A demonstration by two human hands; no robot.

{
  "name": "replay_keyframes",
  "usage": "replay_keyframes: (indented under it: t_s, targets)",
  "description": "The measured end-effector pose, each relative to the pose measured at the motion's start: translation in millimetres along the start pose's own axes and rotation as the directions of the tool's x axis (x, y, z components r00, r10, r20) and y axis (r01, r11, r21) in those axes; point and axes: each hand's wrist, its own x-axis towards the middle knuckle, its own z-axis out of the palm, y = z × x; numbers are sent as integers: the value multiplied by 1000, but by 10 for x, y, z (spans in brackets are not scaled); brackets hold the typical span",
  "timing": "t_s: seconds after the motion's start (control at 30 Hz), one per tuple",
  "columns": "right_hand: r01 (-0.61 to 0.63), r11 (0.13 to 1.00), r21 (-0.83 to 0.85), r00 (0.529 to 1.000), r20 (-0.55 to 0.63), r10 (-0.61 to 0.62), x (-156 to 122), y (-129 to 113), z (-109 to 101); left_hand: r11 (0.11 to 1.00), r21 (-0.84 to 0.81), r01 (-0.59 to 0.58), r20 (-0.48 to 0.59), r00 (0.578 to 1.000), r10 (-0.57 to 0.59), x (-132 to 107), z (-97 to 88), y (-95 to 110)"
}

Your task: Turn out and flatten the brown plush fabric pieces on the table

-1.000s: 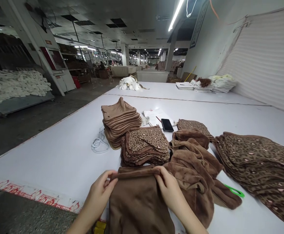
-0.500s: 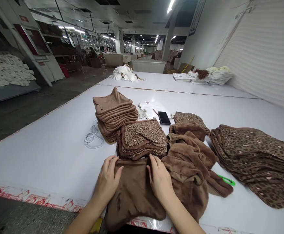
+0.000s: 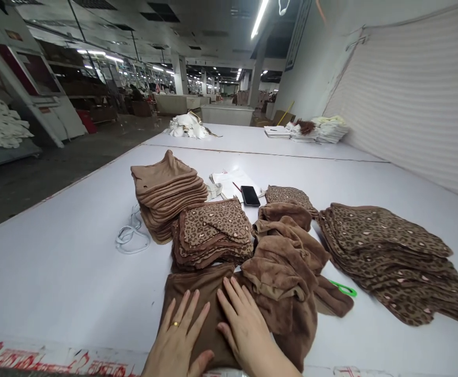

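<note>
A plain brown fabric piece lies on the table in front of me, its lower part covered by my hands. My left hand rests flat on its left side, fingers spread, a ring on one finger. Flat on the right part of the same piece is my right hand, fingers stretched out. Just beyond it sits a stack of leopard-print pieces. A heap of brown plush fabric lies against the right side, close to my right hand.
Behind stands a tall stack of plain brown pieces, with a white cord beside it. A phone lies on papers. Rightward are a larger leopard-print stack and a green-handled tool. White cloth lies farther back.
My hands have moved from the far edge of the brown piece down onto its surface, fingers now flat and spread. The whole view has shifted slightly to the right.
</note>
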Motion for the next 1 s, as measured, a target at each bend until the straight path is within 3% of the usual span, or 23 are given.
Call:
replay_keyframes:
  t_s: [0.07,0.13,0.23,0.3,0.37,0.43,0.53,0.63,0.7,0.83,1.0]
  targets:
    - [29,1000,6,980,-198,-27,-116,100,-207,1000,-3,-17,-32,999,17,6,4,-29]
    - [-38,999,-11,923,-384,31,-215,269,-430,998,-69,11,-72,997,-16,60,-37,-23]
    - [-177,982,-70,934,-327,145,-198,521,-639,910,-391,140,-27,986,-163,307,-174,70]
    - [-187,982,6,957,-226,183,-58,597,-653,665,-681,307,155,948,-279,578,-286,163]
    - [-219,952,213,955,-152,253,126,600,-613,321,-843,432,314,879,-360,867,-374,243]
    - [-250,876,412,938,-119,324,285,594,-598,184,-871,455,366,852,-374,1099,-421,280]
    - [-269,767,582,888,-157,431,395,678,-737,80,-879,470,407,827,-387,1273,-437,240]
    - [-278,566,776,802,-136,581,399,835,-1017,-77,-873,482,474,798,-372,1327,-461,160]
    - [-243,387,889,780,-58,623,401,902,-1191,-204,-849,488,529,786,-321,1365,-500,140]
    - [-175,101,979,804,83,589,435,852,-1371,-421,-782,460,565,808,-167,1479,-569,192]
    - [-112,-175,978,838,188,513,429,637,-1438,-561,-762,324,499,846,-189,1555,-536,170]
